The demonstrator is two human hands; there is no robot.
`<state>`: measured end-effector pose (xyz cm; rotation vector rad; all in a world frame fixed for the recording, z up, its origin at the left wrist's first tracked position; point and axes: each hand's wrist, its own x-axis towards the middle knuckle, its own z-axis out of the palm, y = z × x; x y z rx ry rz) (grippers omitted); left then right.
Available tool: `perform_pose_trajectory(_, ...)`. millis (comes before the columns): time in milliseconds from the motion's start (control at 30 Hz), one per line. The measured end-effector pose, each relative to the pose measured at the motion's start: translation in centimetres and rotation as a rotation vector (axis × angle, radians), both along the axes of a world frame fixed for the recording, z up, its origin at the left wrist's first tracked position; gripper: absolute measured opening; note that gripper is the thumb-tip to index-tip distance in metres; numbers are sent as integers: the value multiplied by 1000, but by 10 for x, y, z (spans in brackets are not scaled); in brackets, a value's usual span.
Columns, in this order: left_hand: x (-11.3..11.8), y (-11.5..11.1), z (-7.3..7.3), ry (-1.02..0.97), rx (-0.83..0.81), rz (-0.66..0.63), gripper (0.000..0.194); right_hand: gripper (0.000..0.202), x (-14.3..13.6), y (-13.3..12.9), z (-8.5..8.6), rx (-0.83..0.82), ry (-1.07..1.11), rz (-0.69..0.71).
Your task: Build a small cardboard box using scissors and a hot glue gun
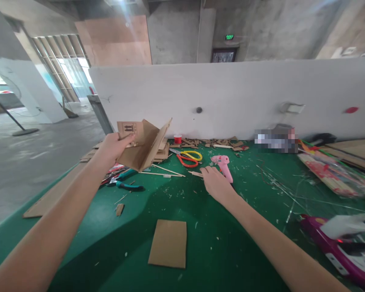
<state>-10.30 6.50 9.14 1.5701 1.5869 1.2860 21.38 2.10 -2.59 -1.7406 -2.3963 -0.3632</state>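
Observation:
My left hand (117,146) grips a folded piece of cardboard (149,144) printed with two arrows and holds it up over the back left of the table. The fingers of my right hand (215,182) are closed on a slim, pale pencil (196,174), its pointed end to the left; part of it is hidden under the fingers. Right beside this hand lies a pink hot glue gun (222,164). Scissors (188,158) with yellow and red handles rest between the two hands. A flat cardboard rectangle (168,244) lies near the front.
Teal-handled pliers (127,185) and thin sticks (164,173) lie at the left of the green table (225,247). A red cup (177,139) and cardboard scraps (200,142) line the white wall (176,97). At the right are a purple device (331,243) and plastic-wrapped goods (328,170).

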Motion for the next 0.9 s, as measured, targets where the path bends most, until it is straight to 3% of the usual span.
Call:
perform_pose_trajectory(200, 16, -5, -2, -37, 29, -3, 50, 27, -69, 13, 16, -3, 30, 202)
perform_pose_trajectory(333, 32, -12, -8, 31, 39, -39, 44, 25, -110, 23, 10, 2, -12, 215)
perform_pose_trajectory(433, 37, -16, -8, 82, 47, -60, 45, 28, -119, 26, 7, 11, -28, 202)
perform_pose_trajectory(567, 30, -14, -7, 232, 54, -87, 44, 27, -102, 24, 15, 32, -30, 144)
perform_pose_trajectory(667, 26, -9, -9, 501, 51, -162, 40, 25, -73, 24, 26, 43, -26, 55)
perform_pose_trajectory(767, 31, -5, -16, 752, 73, -226, 39, 23, -42, 25, 36, 14, -32, -33)
perform_pose_trajectory(900, 43, -2, -33, 892, 82, -154, 42, 23, -16, 25, 42, -58, -36, -110)
